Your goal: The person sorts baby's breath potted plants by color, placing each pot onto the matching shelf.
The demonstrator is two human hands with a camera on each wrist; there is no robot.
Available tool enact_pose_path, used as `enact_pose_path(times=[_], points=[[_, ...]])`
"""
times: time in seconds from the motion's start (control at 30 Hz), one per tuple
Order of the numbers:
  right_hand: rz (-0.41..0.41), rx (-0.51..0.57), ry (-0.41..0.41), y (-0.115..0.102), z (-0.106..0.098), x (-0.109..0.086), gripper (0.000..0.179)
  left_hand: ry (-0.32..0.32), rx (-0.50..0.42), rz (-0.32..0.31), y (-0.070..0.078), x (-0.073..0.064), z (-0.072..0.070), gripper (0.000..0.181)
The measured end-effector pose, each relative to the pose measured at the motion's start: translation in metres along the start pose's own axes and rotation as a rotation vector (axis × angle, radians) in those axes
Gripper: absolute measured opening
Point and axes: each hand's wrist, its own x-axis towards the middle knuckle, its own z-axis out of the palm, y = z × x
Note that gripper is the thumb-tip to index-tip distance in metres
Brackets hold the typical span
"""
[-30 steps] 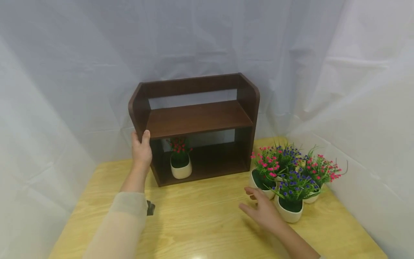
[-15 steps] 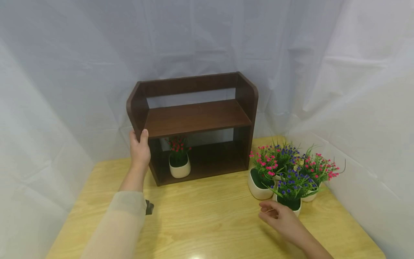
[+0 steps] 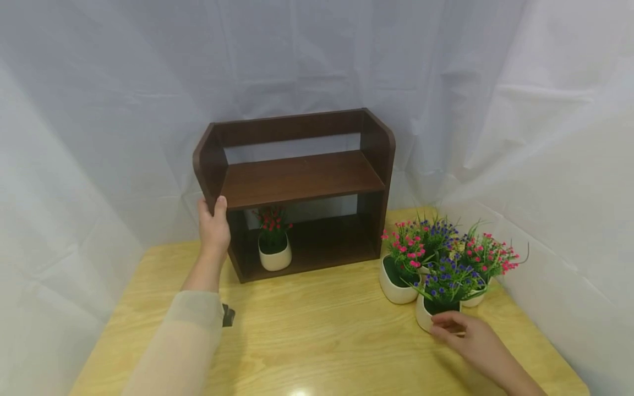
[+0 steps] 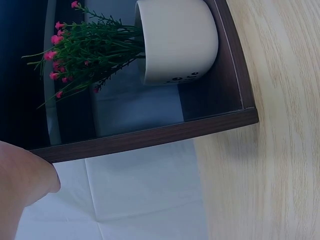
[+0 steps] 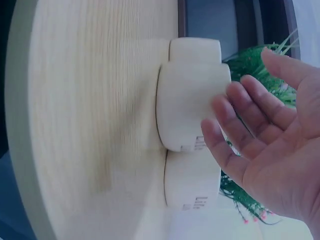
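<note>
Beside my right fingers (image 3: 447, 317) I see violet-blue flowers (image 3: 448, 276), a white rounded pot (image 3: 423, 315); beneath them, a yellow, wood-grained table (image 3: 307, 341).

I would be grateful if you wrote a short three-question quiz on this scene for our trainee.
1. Multiple choice: what is in the grip of the left hand?
A) the table's front edge
B) the left side panel of the dark brown two-tier shelf
C) a white pot

2. True or false: the potted plant with pink-red flowers stands on the shelf's upper tier.

3. Short answer: what colour are the flowers of the front potted plant, nearest the right hand?

Key:
1. B
2. False; it stands on the lower tier.
3. Blue-violet.
</note>
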Motion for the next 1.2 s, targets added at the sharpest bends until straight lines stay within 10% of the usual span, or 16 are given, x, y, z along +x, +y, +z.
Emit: enact_pose_path(times=[0.6,1.03,1.2], points=[[0.05,0.037,0.411,0.022,0.013,0.017,0.075,0.017,-0.003,0.0,0.002,0.0,0.002,0.044],[0.171,0.05,0.258,0.021,0.028,0.027,0.115,0.035,-0.005,0.017,0.0,0.0,0.003,0.047],[0.052,0.071,0.326,0.023,0.031,0.028,0.102,0.04,0.006,0.025,0.001,0.0,0.003,0.052]])
